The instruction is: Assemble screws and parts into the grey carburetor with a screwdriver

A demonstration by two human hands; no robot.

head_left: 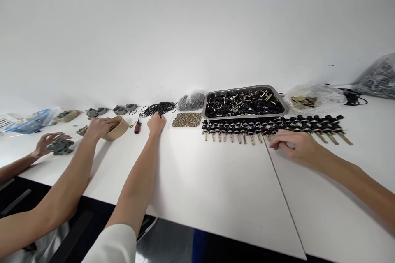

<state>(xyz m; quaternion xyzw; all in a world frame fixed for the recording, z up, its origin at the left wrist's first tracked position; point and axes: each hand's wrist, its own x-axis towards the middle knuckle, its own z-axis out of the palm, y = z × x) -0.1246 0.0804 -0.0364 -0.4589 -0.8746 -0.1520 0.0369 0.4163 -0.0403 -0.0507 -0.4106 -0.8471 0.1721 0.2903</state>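
Note:
My left hand [156, 124] is closed at the near edge of a tangled pile of thin black rings [158, 109]; its fingertips are hidden, so whatever they grip does not show. Over on the right, my right hand [293, 144] has curled fingers beside the near side of a row of black parts with brass-coloured metal strips [243, 125]. Its fingertips come close to one strip, and I cannot make out anything in them. Small brass-coloured pieces [187, 120] fill a shallow tray right of my left hand. A red-handled screwdriver [137, 127] lies to its left.
Behind the row stands a metal tray [245, 117] of black and brass parts. Plastic bags [191, 101] lie along the wall. At left, a co-worker's hand [100, 127] reaches into a tan bowl [119, 131]; the other is at a grey part [61, 146].

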